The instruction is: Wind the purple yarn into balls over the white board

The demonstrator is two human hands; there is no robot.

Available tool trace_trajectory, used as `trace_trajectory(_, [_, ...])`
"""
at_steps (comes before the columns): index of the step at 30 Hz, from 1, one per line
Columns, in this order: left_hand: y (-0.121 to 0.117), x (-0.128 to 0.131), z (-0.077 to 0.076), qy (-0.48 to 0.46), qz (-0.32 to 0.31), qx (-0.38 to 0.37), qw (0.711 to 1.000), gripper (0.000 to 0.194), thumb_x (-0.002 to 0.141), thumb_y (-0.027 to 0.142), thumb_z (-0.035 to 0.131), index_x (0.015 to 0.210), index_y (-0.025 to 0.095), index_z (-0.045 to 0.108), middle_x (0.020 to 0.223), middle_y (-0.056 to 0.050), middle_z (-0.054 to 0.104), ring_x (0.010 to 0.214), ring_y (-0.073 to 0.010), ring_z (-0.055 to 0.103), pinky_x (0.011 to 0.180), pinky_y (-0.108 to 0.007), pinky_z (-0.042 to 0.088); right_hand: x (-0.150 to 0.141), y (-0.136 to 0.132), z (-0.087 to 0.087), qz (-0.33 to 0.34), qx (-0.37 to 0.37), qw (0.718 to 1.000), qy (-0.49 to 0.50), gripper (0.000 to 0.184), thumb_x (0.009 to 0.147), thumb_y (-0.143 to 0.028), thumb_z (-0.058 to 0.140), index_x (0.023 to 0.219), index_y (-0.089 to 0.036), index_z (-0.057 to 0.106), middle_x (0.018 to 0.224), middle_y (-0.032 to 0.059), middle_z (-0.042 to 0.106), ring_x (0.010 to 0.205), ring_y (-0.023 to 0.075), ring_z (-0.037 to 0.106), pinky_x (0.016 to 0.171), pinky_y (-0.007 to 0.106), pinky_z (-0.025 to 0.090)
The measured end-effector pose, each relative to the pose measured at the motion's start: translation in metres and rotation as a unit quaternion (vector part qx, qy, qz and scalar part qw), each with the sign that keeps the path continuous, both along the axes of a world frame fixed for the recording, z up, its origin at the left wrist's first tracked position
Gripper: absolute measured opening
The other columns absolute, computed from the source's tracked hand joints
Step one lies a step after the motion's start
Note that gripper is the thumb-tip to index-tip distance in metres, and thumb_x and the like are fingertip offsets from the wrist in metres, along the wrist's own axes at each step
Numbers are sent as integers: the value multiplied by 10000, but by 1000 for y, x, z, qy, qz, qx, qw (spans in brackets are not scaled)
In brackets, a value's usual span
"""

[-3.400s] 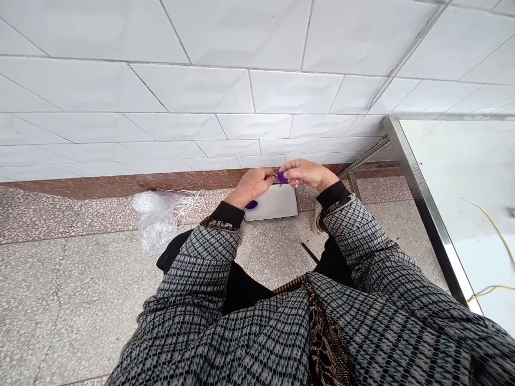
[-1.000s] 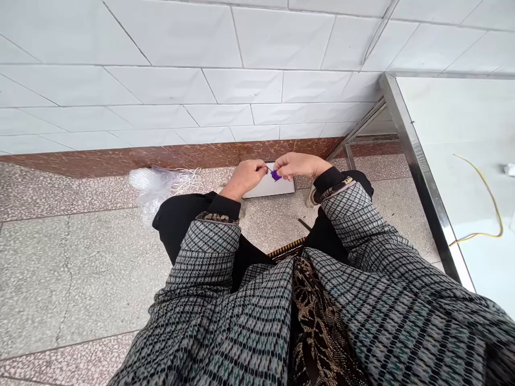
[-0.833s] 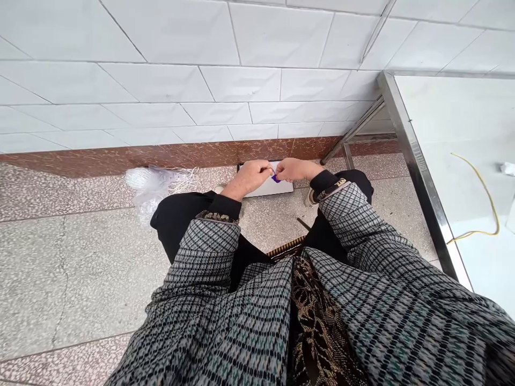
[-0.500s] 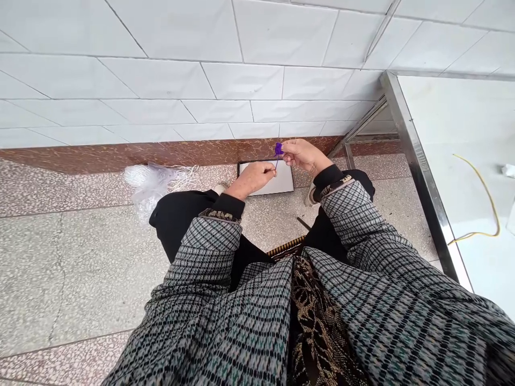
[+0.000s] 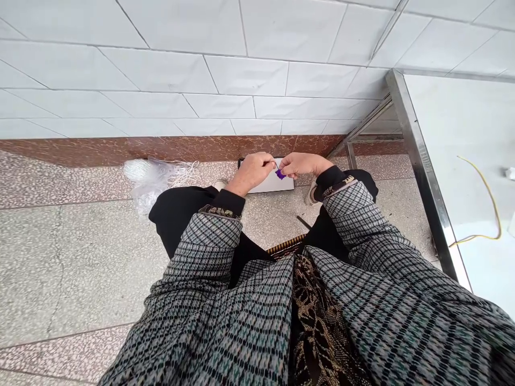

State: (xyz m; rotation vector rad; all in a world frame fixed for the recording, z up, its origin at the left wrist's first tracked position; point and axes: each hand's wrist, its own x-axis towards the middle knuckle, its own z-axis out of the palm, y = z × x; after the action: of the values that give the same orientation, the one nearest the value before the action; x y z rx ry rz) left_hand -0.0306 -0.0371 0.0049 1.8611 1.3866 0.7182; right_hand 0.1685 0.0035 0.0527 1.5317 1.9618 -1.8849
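Between my two hands is a small purple flower-like piece (image 5: 280, 174) with a thin dark stem; its exact kind is too small to make out. My left hand (image 5: 254, 171) is closed, pinching the stem's end between thumb and forefinger. The fingers of my right hand (image 5: 302, 164) are closed on the purple head, which points downward and partly hides behind the fingertips. Both hands hover over a white board with a dark rim (image 5: 270, 184), lying on the floor by the wall.
Left of my knees, a clear plastic bag (image 5: 149, 185) and white cords (image 5: 183, 172) lie on the speckled floor. A metal-framed table (image 5: 426, 177) stands at the right, with a yellow cord (image 5: 491, 198) on its white top. The tiled wall (image 5: 225, 75) is just ahead.
The purple piece has turned over, its head going from above the stem to below it. My left hand has risen slightly and my right has lowered, bringing them closer together.
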Motion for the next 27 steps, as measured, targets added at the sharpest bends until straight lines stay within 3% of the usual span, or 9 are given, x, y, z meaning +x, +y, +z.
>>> trace_trajectory(4, [-3, 10, 2, -13, 9, 20, 1000, 211, 909, 258, 604, 714, 215, 672, 868, -76, 761, 860, -234, 672, 863, -359, 505, -7, 0, 0, -131, 16, 991, 8, 433, 937, 92, 671, 590, -160, 617, 485, -43, 528, 476, 79, 464, 516, 192, 405])
trace_trajectory(9, [-6, 24, 2, -101, 81, -27, 991, 220, 934, 261, 623, 754, 196, 732, 811, -51, 769, 846, -223, 685, 857, -340, 528, -13, -4, 0, -281, -42, 948, 144, 439, 1047, -8, 621, 639, -168, 594, 541, -40, 557, 495, 69, 460, 539, 159, 428])
trace_trajectory(14, [-4, 29, 1, -179, 147, -68, 970, 373, 1056, 344, 607, 733, 189, 712, 625, -1, 572, 656, -175, 565, 698, -319, 465, -18, -6, -8, -301, -73, 918, 247, 406, 1105, -66, 629, 712, -163, 587, 617, -28, 607, 536, 58, 473, 564, 128, 431])
trace_trajectory(19, [-3, 33, 3, -163, 188, -44, 967, 204, 1058, 336, 663, 914, 202, 717, 818, -43, 699, 854, -202, 652, 763, -301, 512, -21, -6, -11, -330, -90, 895, 286, 402, 1095, -43, 657, 744, -187, 523, 597, -87, 476, 523, 56, 397, 547, 136, 404])
trace_trajectory(22, [-3, 32, 2, -160, 185, -45, 969, 152, 1048, 334, 659, 980, 208, 713, 858, -44, 708, 885, -207, 657, 772, -297, 519, -19, -6, -12, -319, -93, 901, 280, 371, 1054, -67, 741, 781, -193, 523, 613, -95, 484, 524, 54, 396, 548, 136, 409])
trace_trajectory(27, [-1, 24, -2, -146, 184, -57, 970, 134, 993, 295, 640, 903, 201, 673, 796, -12, 635, 786, -182, 576, 747, -300, 471, -14, -2, -11, -300, -58, 918, 255, 194, 994, -49, 786, 917, -168, 655, 689, -61, 631, 558, 70, 521, 574, 149, 486])
